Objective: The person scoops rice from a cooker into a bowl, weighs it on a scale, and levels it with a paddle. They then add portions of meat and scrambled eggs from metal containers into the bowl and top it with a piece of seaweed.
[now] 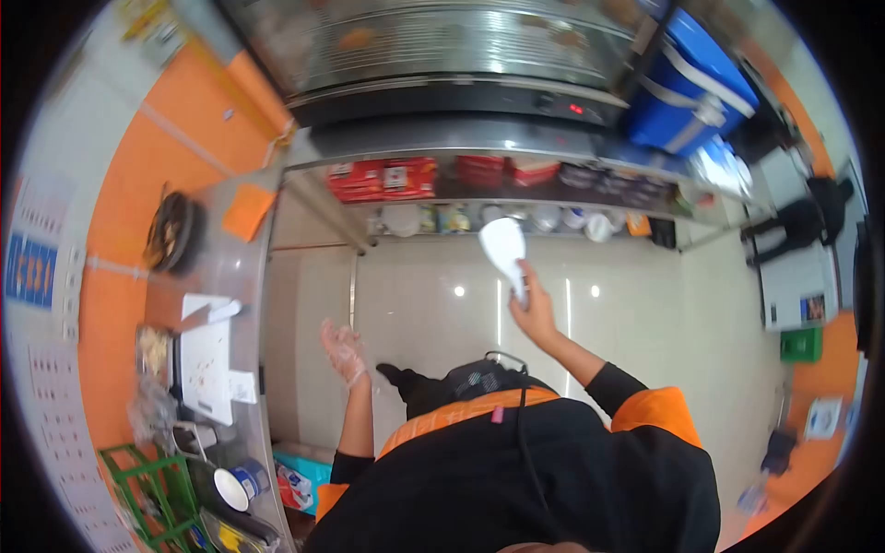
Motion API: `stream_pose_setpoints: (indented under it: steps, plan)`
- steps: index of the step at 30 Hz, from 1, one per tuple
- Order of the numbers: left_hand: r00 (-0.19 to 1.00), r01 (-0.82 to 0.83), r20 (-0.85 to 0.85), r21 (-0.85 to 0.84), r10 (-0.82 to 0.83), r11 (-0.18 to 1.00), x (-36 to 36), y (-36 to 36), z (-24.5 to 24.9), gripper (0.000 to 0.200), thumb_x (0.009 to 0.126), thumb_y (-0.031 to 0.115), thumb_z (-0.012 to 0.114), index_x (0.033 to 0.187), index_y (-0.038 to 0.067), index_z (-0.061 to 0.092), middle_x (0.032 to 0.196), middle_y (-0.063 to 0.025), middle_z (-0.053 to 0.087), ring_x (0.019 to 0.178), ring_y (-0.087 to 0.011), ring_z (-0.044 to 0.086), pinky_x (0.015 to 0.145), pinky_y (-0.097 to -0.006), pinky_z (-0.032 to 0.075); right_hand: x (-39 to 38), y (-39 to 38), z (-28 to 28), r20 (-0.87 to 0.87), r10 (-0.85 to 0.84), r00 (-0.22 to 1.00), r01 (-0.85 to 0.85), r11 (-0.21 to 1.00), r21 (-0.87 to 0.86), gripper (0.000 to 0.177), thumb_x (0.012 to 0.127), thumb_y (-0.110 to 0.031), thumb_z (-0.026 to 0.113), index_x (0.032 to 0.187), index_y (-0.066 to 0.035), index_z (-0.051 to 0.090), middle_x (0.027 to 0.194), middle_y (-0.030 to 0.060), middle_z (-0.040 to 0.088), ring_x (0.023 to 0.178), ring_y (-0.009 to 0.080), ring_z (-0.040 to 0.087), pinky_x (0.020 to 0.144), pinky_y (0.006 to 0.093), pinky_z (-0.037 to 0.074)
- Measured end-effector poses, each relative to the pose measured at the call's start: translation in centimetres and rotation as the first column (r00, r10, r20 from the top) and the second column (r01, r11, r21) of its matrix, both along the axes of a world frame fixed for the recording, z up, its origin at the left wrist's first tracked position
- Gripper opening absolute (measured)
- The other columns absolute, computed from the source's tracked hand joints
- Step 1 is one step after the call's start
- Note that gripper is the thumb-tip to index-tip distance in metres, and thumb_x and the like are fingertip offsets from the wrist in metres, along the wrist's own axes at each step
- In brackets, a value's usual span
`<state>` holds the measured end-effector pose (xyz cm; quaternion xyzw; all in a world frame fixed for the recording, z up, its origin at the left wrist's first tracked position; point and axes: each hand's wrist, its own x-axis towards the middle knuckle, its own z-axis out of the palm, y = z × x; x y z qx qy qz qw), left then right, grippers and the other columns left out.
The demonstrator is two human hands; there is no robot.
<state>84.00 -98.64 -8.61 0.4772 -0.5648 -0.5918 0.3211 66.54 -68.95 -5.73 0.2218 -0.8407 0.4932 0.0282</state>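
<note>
My right hand (pixel 535 309) is closed around the grey handle of a white scoop (pixel 502 247). Its broad white head points up and away from me, above the tiled floor. My left hand (pixel 344 352) wears a clear plastic glove and is held out with the fingers extended and nothing in it. To the left of that hand is a steel counter, where a white cutting board (pixel 206 369) has dark crumbs on it. A knife (pixel 217 311) rests across the board's far end.
Ahead stands a glass-fronted warming cabinet (pixel 442 97) above a shelf of red packs (pixel 383 180) and tubs. A blue cooler box (pixel 691 88) sits at the right. Along the left counter are a dark pan (pixel 173 230), a white-and-blue tub (pixel 241 484) and a green crate (pixel 147 493). Another person (pixel 811 221) stands far right.
</note>
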Motion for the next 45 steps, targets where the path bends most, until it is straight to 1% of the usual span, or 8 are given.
stream_pose_setpoints:
  steps: [6, 11, 20, 27, 34, 38, 43, 45]
  plan:
    - [0.887, 0.460, -0.084, 0.076, -0.454, 0.885, -15.8, 17.7, 1.6, 0.044, 0.083, 0.005, 0.055, 0.123, 0.011, 0.040, 0.089, -0.0060, 0.053, 0.066, -0.0120, 0.055, 0.048, -0.0239, 0.046, -4.2, 25.4, 2.7, -0.259, -0.512, 0.819, 0.556, 0.819, 0.142, 0.053, 0.076, 0.002, 0.054, 0.127, -0.003, 0.042, 0.119, 0.0198, 0.055, 0.106, 0.0344, 0.055, 0.089, 0.0369, 0.044]
    - [0.623, 0.781, -0.060, 0.092, -0.780, 0.618, -27.4, 32.3, 3.3, 0.042, 0.082, 0.005, 0.055, 0.122, 0.011, 0.042, 0.083, -0.0042, 0.055, 0.062, -0.0115, 0.055, 0.046, -0.0230, 0.045, -13.7, 37.8, 7.9, -0.049, -0.769, 0.638, 0.759, 0.638, -0.132, 0.046, 0.081, -0.002, 0.055, 0.126, -0.002, 0.044, 0.121, 0.0173, 0.054, 0.110, 0.0320, 0.054, 0.090, 0.0355, 0.043]
    - [0.155, 0.985, 0.004, 0.075, -0.988, 0.155, -47.7, 50.0, -6.3, 0.039, 0.079, 0.011, 0.058, 0.117, 0.013, 0.048, 0.076, -0.0049, 0.058, 0.057, -0.0138, 0.054, 0.050, -0.0279, 0.045, -37.0, 54.2, 20.3, -0.473, -0.772, 0.425, 0.802, 0.563, -0.200, 0.040, 0.077, -0.002, 0.056, 0.117, -0.005, 0.054, 0.110, 0.0172, 0.058, 0.102, 0.0317, 0.057, 0.089, 0.0356, 0.043]
    - [0.040, 0.997, 0.040, 0.065, -0.998, 0.042, -58.1, 60.3, 3.9, 0.033, 0.081, 0.016, 0.059, 0.114, 0.013, 0.050, 0.080, -0.0037, 0.058, 0.070, -0.0127, 0.057, 0.061, -0.0270, 0.046, -54.1, 60.0, 27.3, -0.422, -0.528, 0.737, 0.551, 0.831, -0.077, 0.042, 0.078, -0.007, 0.059, 0.120, -0.010, 0.055, 0.109, 0.0182, 0.060, 0.100, 0.0326, 0.059, 0.086, 0.0336, 0.045]
    - [0.340, 0.936, 0.118, 0.056, -0.933, 0.348, -59.6, 64.3, 6.2, 0.029, 0.084, 0.019, 0.057, 0.111, 0.011, 0.053, 0.087, -0.0019, 0.057, 0.076, -0.0098, 0.056, 0.060, -0.0244, 0.044, -74.4, 68.0, 32.0, -0.783, -0.420, 0.458, 0.602, 0.795, -0.075, 0.027, 0.077, -0.011, 0.057, 0.103, -0.005, 0.064, 0.090, 0.0181, 0.062, 0.083, 0.0360, 0.060, 0.074, 0.0402, 0.049]
    - [0.674, 0.736, -0.040, 0.122, -0.738, 0.666, -59.1, 69.7, 7.9, 0.027, 0.084, 0.014, 0.057, 0.110, 0.008, 0.053, 0.088, -0.0024, 0.056, 0.073, -0.0096, 0.055, 0.060, -0.0211, 0.044, -84.6, 74.0, 32.4, -0.818, -0.308, 0.485, 0.863, 0.322, 0.390, 0.019, 0.078, -0.013, 0.052, 0.083, -0.002, 0.066, 0.084, 0.0177, 0.063, 0.081, 0.0349, 0.062, 0.067, 0.0439, 0.050]
    - [0.783, 0.608, -0.027, 0.244, -0.621, 0.755, -58.6, 75.1, 8.7, 0.029, 0.082, 0.004, 0.057, 0.110, 0.007, 0.053, 0.089, -0.0039, 0.057, 0.076, -0.0116, 0.058, 0.060, -0.0213, 0.046, -85.9, 75.8, 31.1, -0.846, -0.227, 0.483, 0.873, 0.194, 0.446, 0.023, 0.082, -0.018, 0.051, 0.094, -0.002, 0.064, 0.093, 0.0174, 0.062, 0.087, 0.0345, 0.060, 0.071, 0.0450, 0.050]
    - [0.810, 0.570, -0.006, 0.241, -0.587, 0.785, -58.2, 76.3, 8.9, 0.029, 0.082, 0.003, 0.057, 0.110, 0.007, 0.053, 0.089, -0.0045, 0.057, 0.076, -0.0123, 0.058, 0.060, -0.0220, 0.047, -81.7, 74.6, 30.3, -0.909, -0.147, 0.390, 0.772, 0.590, 0.236, 0.020, 0.082, -0.017, 0.056, 0.095, -0.004, 0.063, 0.096, 0.0144, 0.061, 0.086, 0.0318, 0.058, 0.070, 0.0426, 0.047]
